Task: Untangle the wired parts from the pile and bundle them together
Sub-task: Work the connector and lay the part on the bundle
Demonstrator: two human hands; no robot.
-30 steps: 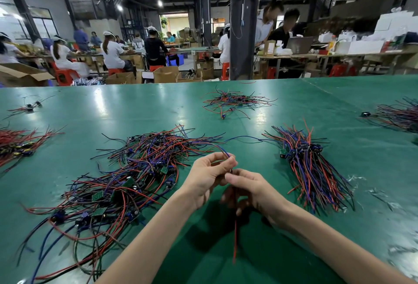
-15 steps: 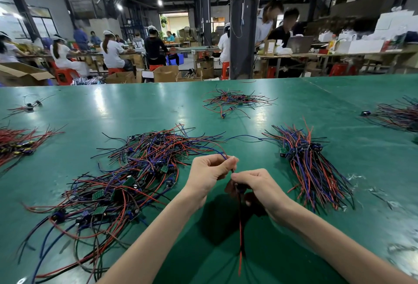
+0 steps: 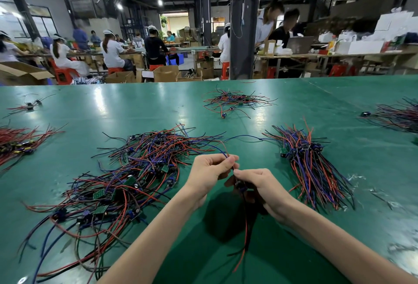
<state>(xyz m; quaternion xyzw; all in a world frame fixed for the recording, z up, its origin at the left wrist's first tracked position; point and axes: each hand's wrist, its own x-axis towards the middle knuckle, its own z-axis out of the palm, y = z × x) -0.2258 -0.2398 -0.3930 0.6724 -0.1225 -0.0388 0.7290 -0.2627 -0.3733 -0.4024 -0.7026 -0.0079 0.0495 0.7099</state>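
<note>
So the wired part [image 3: 241, 188] I'm on is up off the table, right between my two hands, with the big mess on one side and the tidy bundle on the other. My right hand [image 3: 263, 190] has its fingers curled round the little dark component end, and the red and black leads [image 3: 246, 236] hang straight down from it toward the green table [image 3: 294, 107]. My left hand [image 3: 209, 172] is pinching a blue wire [image 3: 222, 153] between thumb and forefinger, just beside my right index fingertip, and that wire arcs away toward the pile. The tangled pile [image 3: 126, 184] sits to my left: red, blue and black wires with small green circuit boards mixed in, way too many to count. The bundle [image 3: 309, 168] lies to my right, its wires all running roughly the same way, with the components clustered at the far end. Counting heaps on the table, I get six: those two, a loose scatter [image 3: 235, 101] far centre, a far-right heap [image 3: 398, 114], a red bunch [image 3: 18, 143] at the left edge and a tiny clump [image 3: 30, 104] beyond it. As for containers, there are open cardboard boxes [image 3: 166, 72] on the floor past the table. I count at least three and can't tell what's in them.
</note>
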